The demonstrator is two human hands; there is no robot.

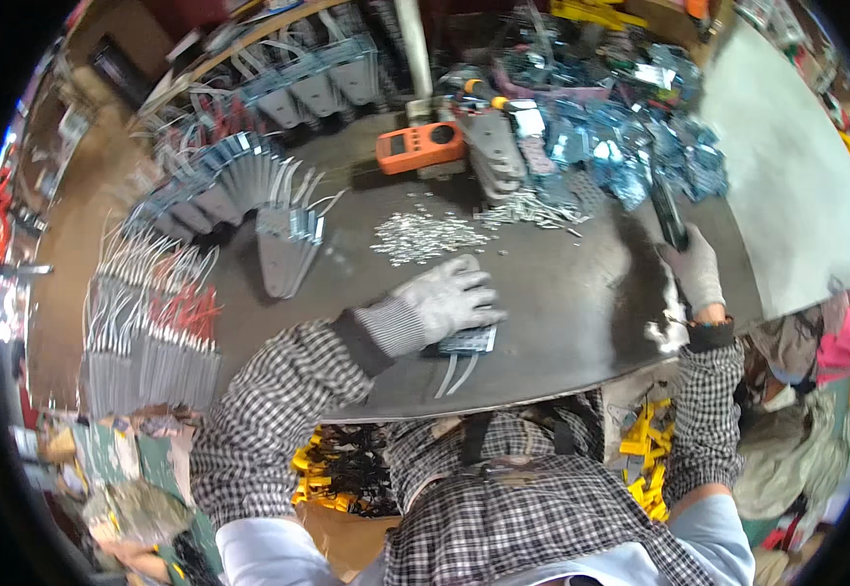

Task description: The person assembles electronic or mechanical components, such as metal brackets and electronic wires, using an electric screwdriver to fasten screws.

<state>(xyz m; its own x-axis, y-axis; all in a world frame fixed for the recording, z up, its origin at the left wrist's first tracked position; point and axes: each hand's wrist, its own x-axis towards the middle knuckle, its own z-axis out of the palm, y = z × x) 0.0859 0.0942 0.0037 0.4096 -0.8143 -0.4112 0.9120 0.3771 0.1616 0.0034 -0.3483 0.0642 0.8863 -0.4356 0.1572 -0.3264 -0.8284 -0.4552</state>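
Dark worktop (561, 342) bore metal fasteners (430, 237) at eleven o'clock from the left hand (451, 298), which partly covered a two-wired panel (470, 341) at six; its grip could not be told. At three, the right hand (694, 269) clasped a black tool (670, 210). Judged risk: fasteners, if swept, could lodge underneath.

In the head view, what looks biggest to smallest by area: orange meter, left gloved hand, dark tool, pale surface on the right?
1. Pale surface
2. Left hand
3. Orange meter
4. Dark tool at the right hand, long but thin

That's how they look, not real size.
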